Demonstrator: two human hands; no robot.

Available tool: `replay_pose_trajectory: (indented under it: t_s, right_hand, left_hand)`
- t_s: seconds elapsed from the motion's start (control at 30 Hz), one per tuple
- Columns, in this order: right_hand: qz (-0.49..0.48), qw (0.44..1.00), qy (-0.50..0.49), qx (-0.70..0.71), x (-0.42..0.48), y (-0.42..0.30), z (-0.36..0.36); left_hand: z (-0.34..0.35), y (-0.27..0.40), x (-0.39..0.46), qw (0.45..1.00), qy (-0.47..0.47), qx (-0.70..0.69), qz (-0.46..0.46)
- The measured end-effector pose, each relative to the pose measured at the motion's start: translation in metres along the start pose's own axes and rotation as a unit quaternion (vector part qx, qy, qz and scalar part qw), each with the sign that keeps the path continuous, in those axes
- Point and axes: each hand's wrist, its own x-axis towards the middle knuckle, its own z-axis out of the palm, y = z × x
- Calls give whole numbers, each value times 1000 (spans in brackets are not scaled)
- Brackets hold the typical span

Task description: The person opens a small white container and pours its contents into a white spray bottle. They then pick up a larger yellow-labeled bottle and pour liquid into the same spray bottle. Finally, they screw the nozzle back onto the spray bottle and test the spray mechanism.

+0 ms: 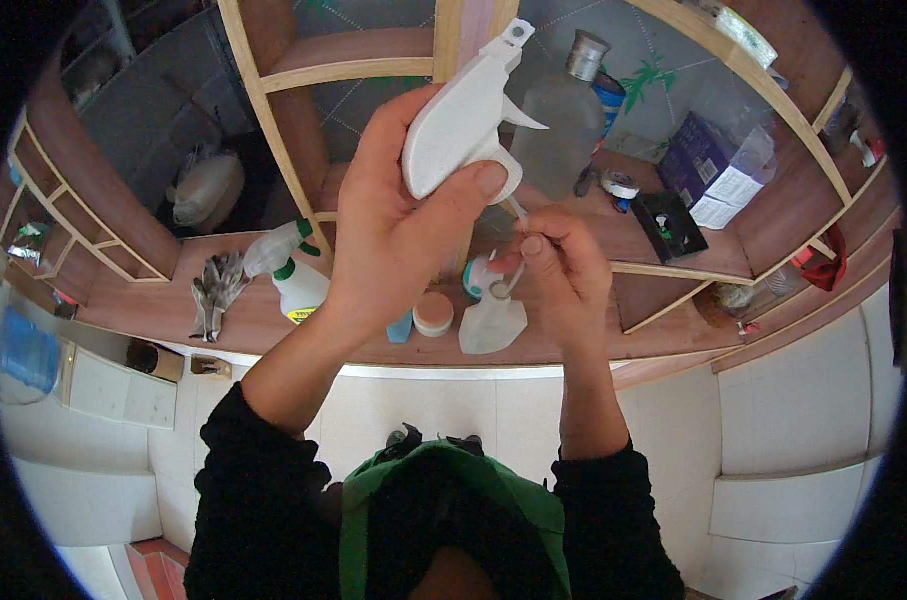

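Observation:
A white trigger spray head (457, 116) is held up in my left hand (393, 210), its nozzle tilted away and up to the right. My thumb presses over its collar. From the collar a thin clear dip tube (521, 217) runs down, pinched between the thumb and fingers of my right hand (566, 262). The tube's lower part hangs over the open neck of a translucent plastic bottle (492, 326) on the wooden counter; whether its tip is inside the neck I cannot tell. Left of my left wrist stands another spray bottle (301, 289) with a green collar and trigger.
Grey work gloves (219, 292) lie at the counter's left. A round pink-topped jar (433, 313) sits beside the translucent bottle. On the wooden shelf stand a large clear glass bottle (558, 124), a purple box (705, 165), a black tray (667, 229) and a roll of tape (618, 184).

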Motion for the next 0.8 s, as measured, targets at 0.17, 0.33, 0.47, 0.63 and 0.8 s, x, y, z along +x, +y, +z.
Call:
replay_pose_trajectory:
  t_s: [0.17, 0.33, 0.47, 0.63, 0.8]
  right_hand:
    - [-4, 1000, 13, -17, 2, 9, -3]
    - [46, 996, 42, -58, -4, 24, -6]
    - [37, 992, 22, -117, -14, 32, -8]
    - [2, 949, 4, -316, -36, 42, -12]
    - [10, 950, 13, -312, -58, 62, -18]
  left_hand:
    - [3, -9, 1, 1000, -8, -16, -24]
    - [1, -26, -1, 999, -5, 1, -37]
    - [-2, -37, -11, 996, -23, 49, -70]
    - [-12, -60, -39, 987, -32, 76, -140]
    - [-6, -79, -64, 974, -51, 154, -157]
